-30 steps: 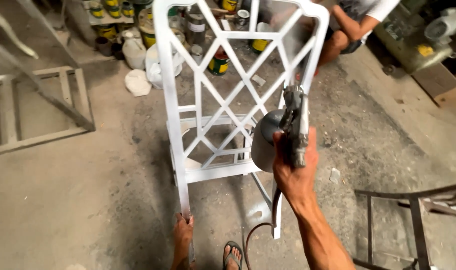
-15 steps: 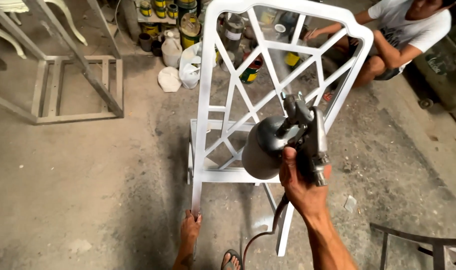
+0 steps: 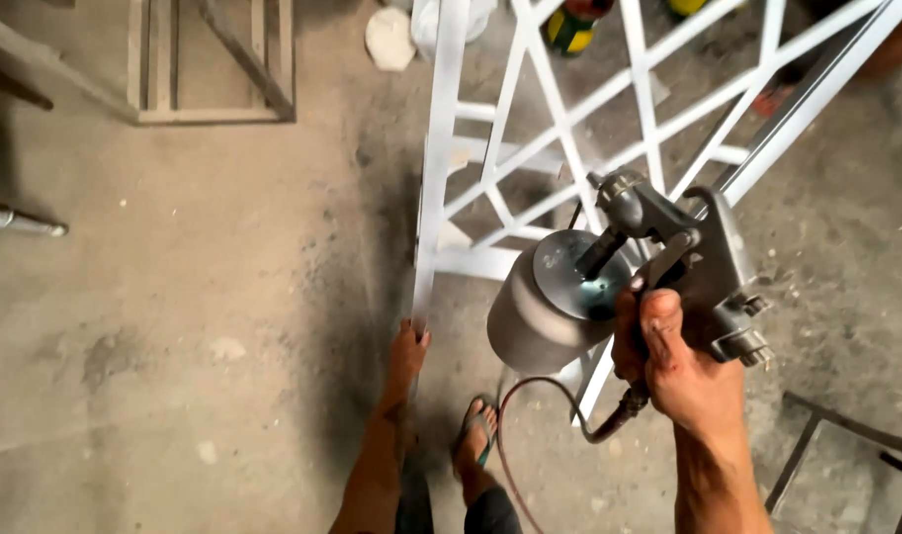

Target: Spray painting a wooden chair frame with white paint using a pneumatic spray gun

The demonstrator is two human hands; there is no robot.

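Head view: at the top edge, behind the white lattice-backed metal chair frame point(image 3: 530, 148), stand a green-and-yellow labelled round can point(image 3: 569, 28) and a white lump-shaped bag point(image 3: 389, 38) on the dusty concrete floor point(image 3: 194, 297). The right hand point(image 3: 683, 371) is wrapped tight around the grey metal spray gun point(image 3: 658, 262) with its round cup, beside the frame. The left hand point(image 3: 408, 351) grips the frame's lower left leg, fingers closed round it.
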